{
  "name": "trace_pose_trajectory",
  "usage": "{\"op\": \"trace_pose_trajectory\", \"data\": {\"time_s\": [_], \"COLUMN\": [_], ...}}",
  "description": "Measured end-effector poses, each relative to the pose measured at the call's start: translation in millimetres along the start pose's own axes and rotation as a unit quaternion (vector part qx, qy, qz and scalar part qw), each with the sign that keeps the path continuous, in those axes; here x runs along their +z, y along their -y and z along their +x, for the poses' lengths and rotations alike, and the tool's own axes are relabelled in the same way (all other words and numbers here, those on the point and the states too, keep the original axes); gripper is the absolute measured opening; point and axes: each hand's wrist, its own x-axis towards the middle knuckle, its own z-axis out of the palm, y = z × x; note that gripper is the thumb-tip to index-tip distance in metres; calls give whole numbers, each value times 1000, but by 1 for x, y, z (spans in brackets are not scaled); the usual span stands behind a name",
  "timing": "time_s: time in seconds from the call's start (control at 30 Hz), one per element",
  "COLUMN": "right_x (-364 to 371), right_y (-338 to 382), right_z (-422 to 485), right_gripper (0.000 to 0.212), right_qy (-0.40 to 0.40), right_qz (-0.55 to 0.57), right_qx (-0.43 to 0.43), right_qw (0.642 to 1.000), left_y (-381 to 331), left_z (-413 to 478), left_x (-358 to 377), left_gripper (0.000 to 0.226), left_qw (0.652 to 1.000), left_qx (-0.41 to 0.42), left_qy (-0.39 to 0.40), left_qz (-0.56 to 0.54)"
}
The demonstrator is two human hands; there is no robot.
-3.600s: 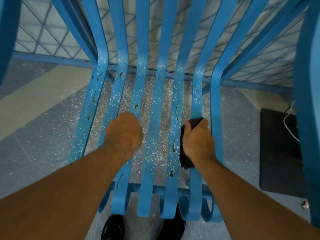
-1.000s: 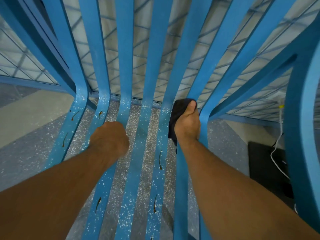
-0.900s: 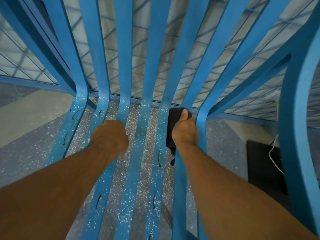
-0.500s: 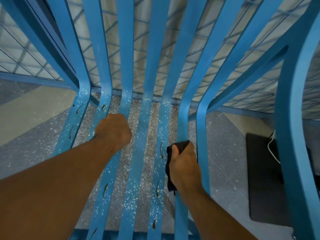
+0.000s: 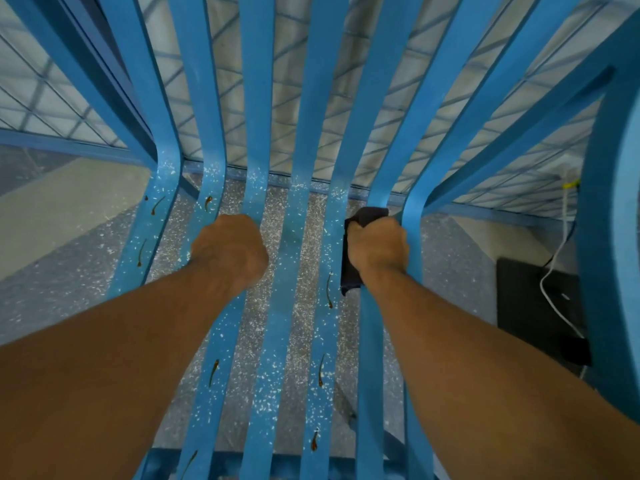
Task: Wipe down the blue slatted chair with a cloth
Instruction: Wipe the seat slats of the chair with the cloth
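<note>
Looking down from the head camera, the blue slatted chair [image 5: 256,98] fills the view, its seat slats running away and bending up into the back. The left hand [image 5: 230,252] is curled into a fist round a seat slat left of centre. The right hand [image 5: 377,249] clutches a dark cloth [image 5: 349,268] against a slat further right, just short of the bend, and the cloth's tail hangs beside the wrist. White flecks [image 5: 273,368] and thin brown streaks [image 5: 329,292] dot the slats. Beneath is a speckled grey floor [image 5: 86,271], with a black mat [image 5: 530,299] and a white cable [image 5: 554,265] at the right. Wire mesh [image 5: 284,81] stands behind the chair back.
</note>
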Motion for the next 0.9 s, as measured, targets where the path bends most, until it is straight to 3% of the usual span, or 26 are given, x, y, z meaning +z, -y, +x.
{"op": "trace_pose_trajectory", "data": {"time_s": [0.1,0.2,0.37,0.5,0.67,0.9], "right_x": [-1,-2,-6,-5,1,-8], "right_y": [-23,-53,-34,1,10,-38], "right_z": [-28,-61,-46,-8,7,-54], "right_gripper": [45,52,53,53,50,43], "right_qy": [11,19,48,10,-51,49], "right_qz": [10,-51,-34,43,25,33], "right_qx": [-28,-69,-35,-18,-94,-52], "right_qw": [999,996,998,999,994,997], "left_y": [0,0,0,-2,0,2], "left_z": [-1,-1,0,1,5,1], "left_x": [-1,-1,1,1,4,2], "left_gripper": [17,16,17,20,22,15], "left_qw": [1000,1000,1000,1000,1000,1000], "left_qx": [4,0,-3,-10,-7,7], "left_qy": [1,-1,6,14,5,8], "left_qz": [-16,-25,-24,-9,6,-8]}}
